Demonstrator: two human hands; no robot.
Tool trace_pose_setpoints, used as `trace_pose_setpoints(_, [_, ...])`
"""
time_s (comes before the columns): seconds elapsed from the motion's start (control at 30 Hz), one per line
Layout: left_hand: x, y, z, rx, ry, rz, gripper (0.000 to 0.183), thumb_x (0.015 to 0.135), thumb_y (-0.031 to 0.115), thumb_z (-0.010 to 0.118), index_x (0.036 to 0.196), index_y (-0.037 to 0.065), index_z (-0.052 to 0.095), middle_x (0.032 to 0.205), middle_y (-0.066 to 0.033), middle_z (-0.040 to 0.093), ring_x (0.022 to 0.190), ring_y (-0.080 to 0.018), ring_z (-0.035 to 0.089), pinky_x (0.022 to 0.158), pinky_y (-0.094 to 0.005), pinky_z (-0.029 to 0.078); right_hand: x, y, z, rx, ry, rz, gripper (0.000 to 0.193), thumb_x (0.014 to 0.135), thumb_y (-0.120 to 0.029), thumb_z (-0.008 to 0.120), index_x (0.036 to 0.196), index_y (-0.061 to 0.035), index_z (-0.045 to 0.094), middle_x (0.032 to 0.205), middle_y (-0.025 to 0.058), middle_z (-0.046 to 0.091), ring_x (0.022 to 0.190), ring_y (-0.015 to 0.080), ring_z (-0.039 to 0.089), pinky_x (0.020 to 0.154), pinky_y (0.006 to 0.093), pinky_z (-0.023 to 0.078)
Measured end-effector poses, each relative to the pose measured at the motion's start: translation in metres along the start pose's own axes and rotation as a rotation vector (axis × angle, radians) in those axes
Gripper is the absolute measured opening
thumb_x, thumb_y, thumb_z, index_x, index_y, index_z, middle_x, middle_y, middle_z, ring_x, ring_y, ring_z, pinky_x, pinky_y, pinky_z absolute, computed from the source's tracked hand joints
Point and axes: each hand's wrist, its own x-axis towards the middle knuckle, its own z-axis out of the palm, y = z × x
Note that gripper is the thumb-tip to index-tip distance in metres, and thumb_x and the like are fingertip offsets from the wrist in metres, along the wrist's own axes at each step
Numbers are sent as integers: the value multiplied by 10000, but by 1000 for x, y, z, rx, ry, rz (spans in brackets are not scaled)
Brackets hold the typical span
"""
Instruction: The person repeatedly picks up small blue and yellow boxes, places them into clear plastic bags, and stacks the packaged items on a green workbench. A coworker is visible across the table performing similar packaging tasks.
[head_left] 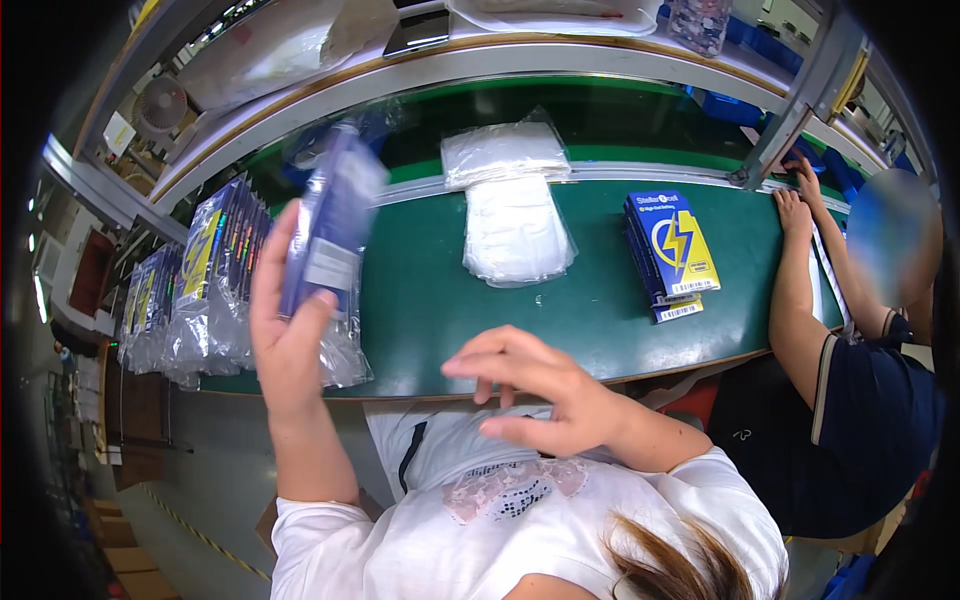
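Note:
Raised at the left, my left hand (281,325) grips a flat dark-blue box (335,220) with a pale label on it. The box is smeared by motion, and clear plastic shows around and below it. My right hand (545,385) hovers over the table's near edge, fingers apart and holding nothing. Beside my left hand stand rows of blue and yellow boxes in clear bags (200,270), packed upright. A pile of clear plastic bags (515,225) lies in the middle of the table. To its right is a small stack of blue and yellow boxes (675,250) without bags.
The green table (420,300) has a metal rail at its back, with a green belt beyond. A shelf (450,60) crosses above, carrying plastic-wrapped goods, a dark flat device (417,33) and a clear jar (698,25). A co-worker in dark clothing (870,400) sits at the right, arms on the table.

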Motion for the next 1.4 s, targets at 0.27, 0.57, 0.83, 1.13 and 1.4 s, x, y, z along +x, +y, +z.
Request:
trace_pose_setpoints(0.27, [8,-25,-62,1255,-134,-3,522,788,73,533,1299,-6,463,1423,-188,366,1352,-361,285,1109,-439,217,-7,19,-17,-64,149,43,317,809,-48,637,1121,2,604,996,104,598,807,159,586,656,259,480])
trace_pose_setpoints(0.57, [-1,-9,-14,1321,-72,229,522,784,81,634,1275,-12,481,1393,-184,396,1352,-369,271,1099,-461,226,-18,-20,-84,-587,860,-66,169,828,-39,615,983,23,644,877,93,633,791,159,595,715,260,464])
trace_pose_setpoints(0.83, [-5,-111,70,955,-504,391,266,769,29,620,1033,46,630,1150,-105,570,1116,-305,512,986,-429,359,-26,35,-135,-1402,828,583,801,597,-376,808,1259,-40,506,1214,193,509,1140,342,479,986,434,354])
trace_pose_setpoints(1.13, [9,-134,77,842,-457,314,201,779,-8,595,970,41,634,880,-93,539,895,-279,543,802,-367,447,-16,11,-88,-527,1074,11,634,691,-132,755,1268,-79,495,1161,121,494,1018,211,525,884,336,444])
trace_pose_setpoints(1.4, [6,-134,77,729,-425,311,164,809,32,614,973,28,620,887,-107,536,872,-290,547,769,-373,456,-30,46,-75,695,614,417,372,933,-300,527,1150,1,510,870,63,617,696,104,583,578,234,488])
